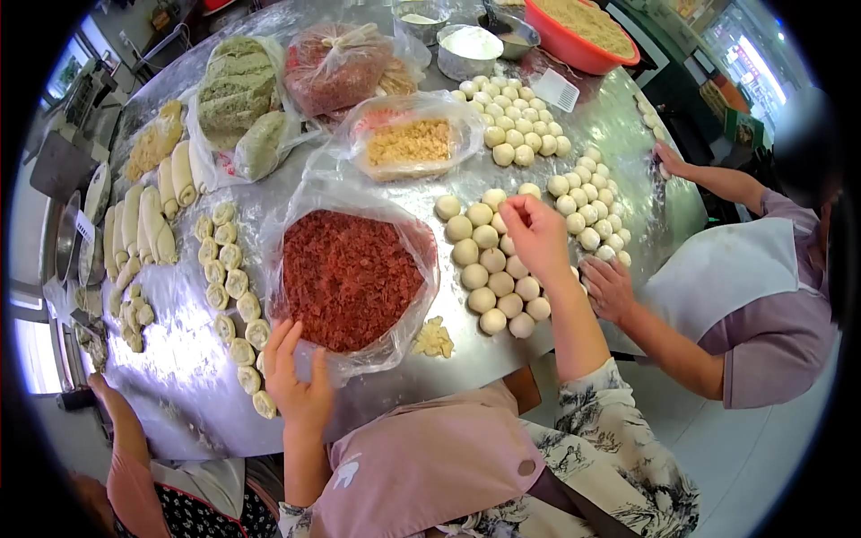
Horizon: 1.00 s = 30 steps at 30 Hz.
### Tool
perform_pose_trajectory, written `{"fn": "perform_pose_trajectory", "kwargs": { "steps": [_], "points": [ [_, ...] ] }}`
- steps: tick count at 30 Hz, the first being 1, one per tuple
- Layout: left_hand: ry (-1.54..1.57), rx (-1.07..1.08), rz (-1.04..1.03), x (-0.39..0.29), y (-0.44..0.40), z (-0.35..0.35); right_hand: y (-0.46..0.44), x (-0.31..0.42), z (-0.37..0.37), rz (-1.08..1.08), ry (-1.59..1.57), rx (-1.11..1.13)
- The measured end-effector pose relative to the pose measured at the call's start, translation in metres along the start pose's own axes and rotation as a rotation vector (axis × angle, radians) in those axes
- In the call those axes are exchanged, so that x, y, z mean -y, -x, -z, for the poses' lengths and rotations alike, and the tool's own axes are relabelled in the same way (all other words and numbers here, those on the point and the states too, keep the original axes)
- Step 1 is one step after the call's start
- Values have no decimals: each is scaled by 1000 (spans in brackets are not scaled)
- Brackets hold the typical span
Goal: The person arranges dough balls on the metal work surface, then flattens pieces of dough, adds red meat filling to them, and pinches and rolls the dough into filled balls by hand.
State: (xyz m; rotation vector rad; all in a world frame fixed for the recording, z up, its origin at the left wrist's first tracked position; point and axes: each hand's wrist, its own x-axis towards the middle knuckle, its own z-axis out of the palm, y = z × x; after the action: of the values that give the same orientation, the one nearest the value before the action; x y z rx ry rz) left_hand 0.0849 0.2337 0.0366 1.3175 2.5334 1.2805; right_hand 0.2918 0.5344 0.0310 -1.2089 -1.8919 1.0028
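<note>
My left hand (300,372) is at the table's front, fingers apart, by the near rim of a clear plastic bag (417,336) of dark red crumbly filling (350,273). Just left of it runs a double row of cut dough pieces (235,284) with rolled ends. My right hand (535,238) is over a group of round dough balls (484,238), its fingers pinched together; whether anything is between them I cannot make out. The hand and forearm hide some of the balls. A small heap of pale dough scraps (433,339) lies between bag and balls.
Behind stand a bag of yellow crumbs (408,142), bagged green dough (238,90), a tied bag (332,67), a flour bowl (469,49) and a red basin (583,36). Dough rolls (143,224) lie left. Co-workers work on both sides; one's hand (608,289) is near my right forearm.
</note>
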Motion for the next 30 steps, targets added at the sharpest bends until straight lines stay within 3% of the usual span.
{"fn": "perform_pose_trajectory", "kwargs": {
  "steps": [9,16,23,30],
  "points": [
    [-36,-147,150,22,-2,9,-206,-33,-23,205,271,-242],
    [-106,-169,304,15,-22,15,-348,-73,-61,123,513,-442],
    [-220,-120,296,29,-29,15,-388,-79,-82,141,503,-320],
    [-207,-113,319,28,-31,9,-417,-54,-91,68,707,-163]
  ]
}}
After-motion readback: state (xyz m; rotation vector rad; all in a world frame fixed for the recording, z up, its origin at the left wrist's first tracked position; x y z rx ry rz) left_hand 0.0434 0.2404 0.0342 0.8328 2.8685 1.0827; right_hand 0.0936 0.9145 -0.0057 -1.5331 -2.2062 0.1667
